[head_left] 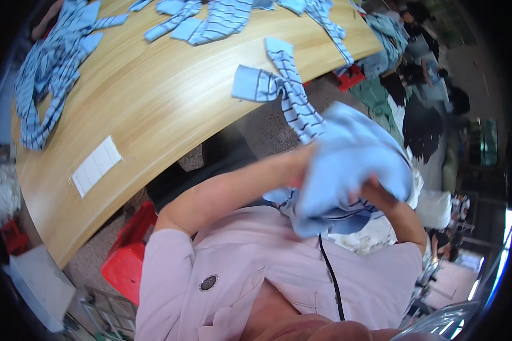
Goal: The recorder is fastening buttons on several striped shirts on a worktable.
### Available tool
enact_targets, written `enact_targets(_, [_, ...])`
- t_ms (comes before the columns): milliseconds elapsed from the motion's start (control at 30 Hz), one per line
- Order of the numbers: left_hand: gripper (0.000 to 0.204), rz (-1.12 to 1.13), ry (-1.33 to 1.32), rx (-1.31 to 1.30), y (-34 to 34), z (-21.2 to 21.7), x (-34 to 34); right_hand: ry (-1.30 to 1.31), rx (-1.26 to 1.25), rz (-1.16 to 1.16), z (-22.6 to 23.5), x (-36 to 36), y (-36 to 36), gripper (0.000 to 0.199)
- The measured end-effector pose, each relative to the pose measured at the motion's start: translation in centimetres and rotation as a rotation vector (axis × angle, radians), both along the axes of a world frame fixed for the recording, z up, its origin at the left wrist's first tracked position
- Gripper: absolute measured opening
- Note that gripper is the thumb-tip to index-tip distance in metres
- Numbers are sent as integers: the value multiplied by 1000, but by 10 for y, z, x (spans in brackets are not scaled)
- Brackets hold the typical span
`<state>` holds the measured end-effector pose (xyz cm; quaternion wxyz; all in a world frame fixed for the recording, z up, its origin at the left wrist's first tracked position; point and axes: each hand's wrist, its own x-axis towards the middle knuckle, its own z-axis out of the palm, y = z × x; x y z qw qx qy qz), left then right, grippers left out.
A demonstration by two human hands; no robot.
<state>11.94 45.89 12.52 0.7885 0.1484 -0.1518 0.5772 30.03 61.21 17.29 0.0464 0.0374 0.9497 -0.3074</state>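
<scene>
A light blue garment with dark stripes (352,153), probably a shirt, is bunched up in front of my chest, blurred by motion. My left hand (306,166) grips its near left side, the fingers partly covered by cloth. On the right, my right hand (371,188) is closed on the fabric, with folds hiding some fingers. One striped sleeve (293,108) trails from the bundle toward the table, and a plain blue cuff (244,83) rests over the wooden tabletop (148,91).
More blue striped garments (54,74) lie at the table's far left, with others (222,20) along its far side. A white paper strip (96,166) is on the tabletop. Near my left side stands a red plastic stool (128,256). Heaped cloth and people are at the right.
</scene>
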Motion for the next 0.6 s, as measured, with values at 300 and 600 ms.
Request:
enact_targets(300, [46,431,237,-435,15,-190,-60,581,739,-118,43,-29,44,53])
enact_targets(600, [44,554,946,-1153,1,-212,-78,979,1031,-6,95,-54,78,31])
